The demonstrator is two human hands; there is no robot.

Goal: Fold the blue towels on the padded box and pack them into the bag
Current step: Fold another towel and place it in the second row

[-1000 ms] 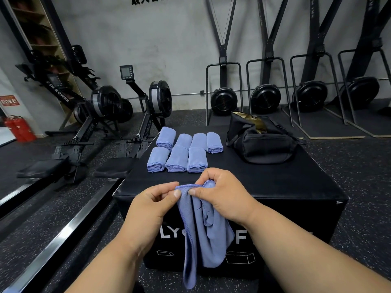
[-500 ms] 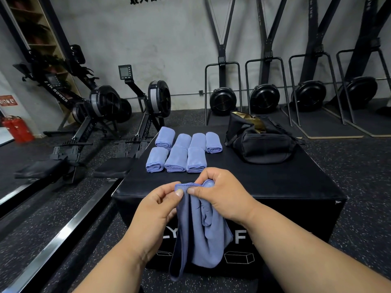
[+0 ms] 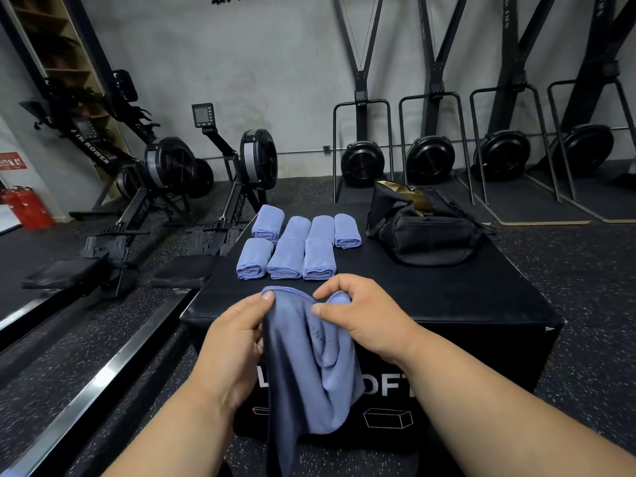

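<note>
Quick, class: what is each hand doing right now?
Left hand: pinches the blue towel at its top edge.
Right hand: pinches the same towel.

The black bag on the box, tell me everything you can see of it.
The black bag is soft, fabric-looking, and slumped on the far right of the padded box top. Its top gapes open, showing gold-coloured lining. A strap hangs at its left end. It lies right of the folded towels, apart from them; neither hand touches it.

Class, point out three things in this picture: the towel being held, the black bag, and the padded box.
held towel (image 3: pixel 309 359), head view, on its hanging middle.
black bag (image 3: pixel 430 241), head view, on its front pocket.
padded box (image 3: pixel 447 297), head view, on its bare top.
</note>
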